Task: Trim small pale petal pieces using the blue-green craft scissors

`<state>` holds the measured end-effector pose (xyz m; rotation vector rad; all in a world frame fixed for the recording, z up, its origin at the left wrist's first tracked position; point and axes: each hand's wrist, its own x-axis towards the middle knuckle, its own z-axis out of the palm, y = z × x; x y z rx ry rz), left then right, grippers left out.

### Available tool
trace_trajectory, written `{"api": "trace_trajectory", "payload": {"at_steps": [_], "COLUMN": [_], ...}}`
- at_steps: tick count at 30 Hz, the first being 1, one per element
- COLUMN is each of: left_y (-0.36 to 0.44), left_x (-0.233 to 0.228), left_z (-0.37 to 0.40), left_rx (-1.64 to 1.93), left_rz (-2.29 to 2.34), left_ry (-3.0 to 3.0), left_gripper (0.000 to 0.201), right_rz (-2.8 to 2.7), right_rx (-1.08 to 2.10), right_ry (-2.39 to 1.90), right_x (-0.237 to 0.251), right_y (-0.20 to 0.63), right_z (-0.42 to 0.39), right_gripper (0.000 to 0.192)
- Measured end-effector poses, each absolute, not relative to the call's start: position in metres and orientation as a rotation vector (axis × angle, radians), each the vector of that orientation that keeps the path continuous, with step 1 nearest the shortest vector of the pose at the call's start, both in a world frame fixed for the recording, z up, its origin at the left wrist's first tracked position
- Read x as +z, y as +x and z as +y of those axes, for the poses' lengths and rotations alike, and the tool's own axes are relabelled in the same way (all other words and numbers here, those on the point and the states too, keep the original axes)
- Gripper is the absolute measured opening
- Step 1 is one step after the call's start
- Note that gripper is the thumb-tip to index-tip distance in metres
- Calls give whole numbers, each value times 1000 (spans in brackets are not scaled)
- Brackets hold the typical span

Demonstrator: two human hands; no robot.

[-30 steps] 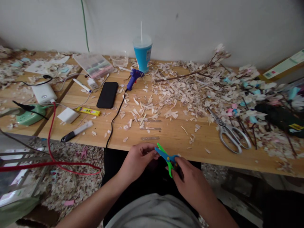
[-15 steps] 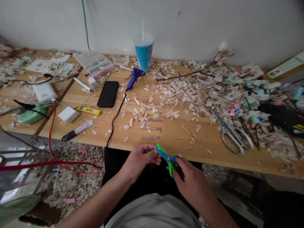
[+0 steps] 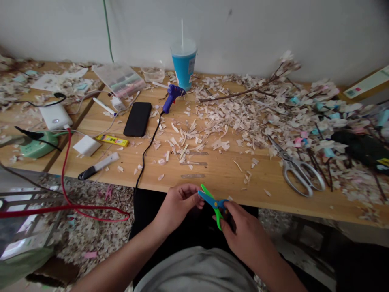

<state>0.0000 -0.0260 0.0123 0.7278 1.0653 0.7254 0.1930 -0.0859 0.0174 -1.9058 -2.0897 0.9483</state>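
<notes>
The desk (image 3: 219,174) is buried in pale shavings (image 3: 243,117) across its middle and right side, so plenty of cutting looks done already; a bare twig (image 3: 240,94) lies among them, and whether more trimming is left I cannot tell. The clear box (image 3: 120,81) at the back holds rows of small sticks. The blue cup (image 3: 183,65) has a lid and straw, contents hidden. Down front, just below the desk edge, the right hand (image 3: 246,235) has fingers clamped on small scissors (image 3: 214,202), blades apart. The left hand (image 3: 178,205) pinches something tiny at the blade tips.
</notes>
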Motion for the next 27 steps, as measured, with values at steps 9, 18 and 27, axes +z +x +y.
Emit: {"api": "trace_trajectory", "payload": {"at_steps": [9,18,27], "left_y": [-5,-8,-9], "left_x": [14,23,28], "left_z": [-22,-16,-9], "left_rx": [677,584,488], "left_rz": [1081,1088,1047], "left_ry": [931,1068,1090], "left_gripper": [19,11,10], "right_rz": [-2085,-2197,-2275], "right_rx": [914,712,368], "right_ry": [-1915,-1916,-1917], "right_x": [18,12,12], "right_y": [192,194,190], "right_z": [-86,-90,-98], "right_gripper": [16,22,22]}}
